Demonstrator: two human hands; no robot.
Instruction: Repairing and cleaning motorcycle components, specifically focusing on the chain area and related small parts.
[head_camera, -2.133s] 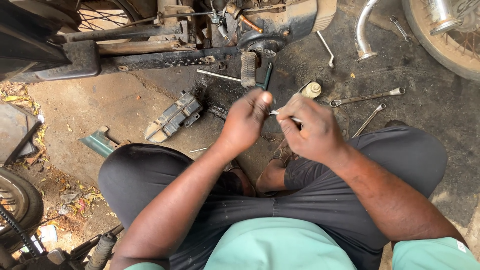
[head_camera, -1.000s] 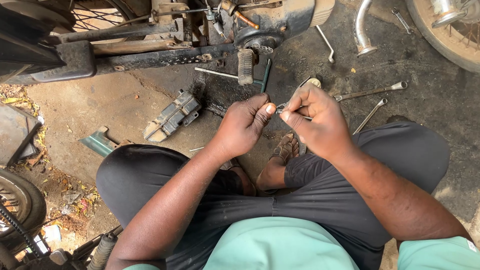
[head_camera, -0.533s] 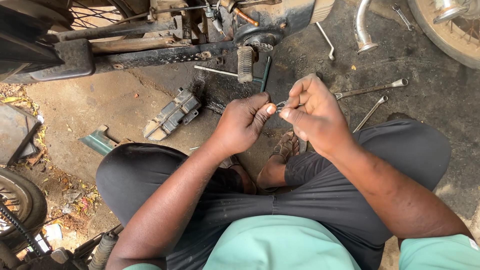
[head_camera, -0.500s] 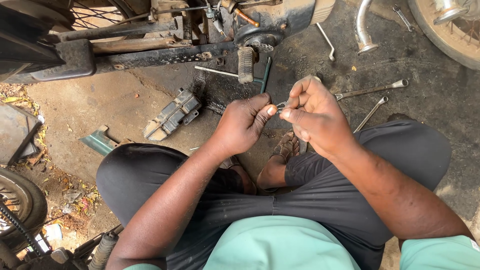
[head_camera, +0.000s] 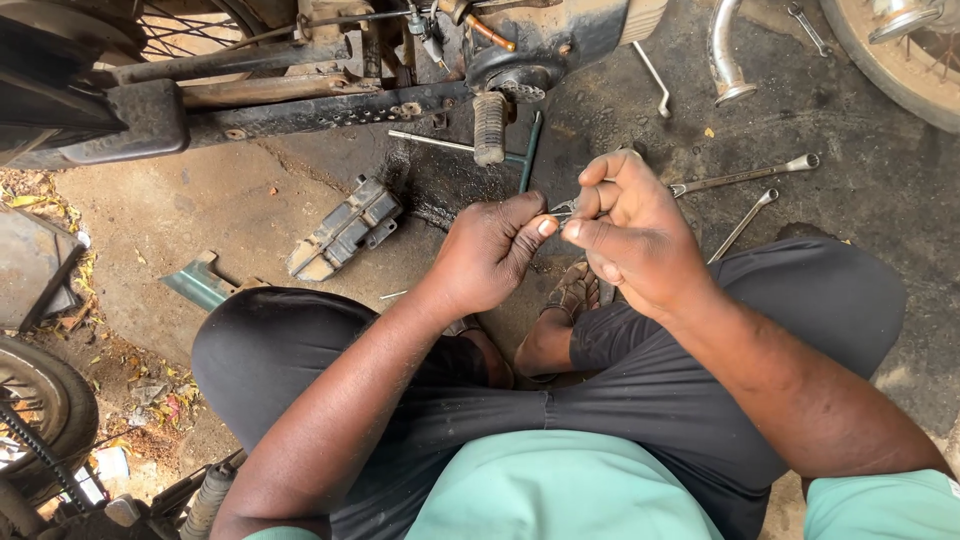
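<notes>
Drawn closer together than a couple of seconds back: left hand (head_camera: 490, 250) and right hand (head_camera: 630, 235) now meeting fingertip to fingertip, both pinched narrow on a small metal part (head_camera: 565, 208), held in the air above the oily ground (head_camera: 850, 120) near the footpeg (head_camera: 489, 127). Could slip from greasy fingers and vanish among the spanners (head_camera: 745, 177) or into the dirt below
</notes>
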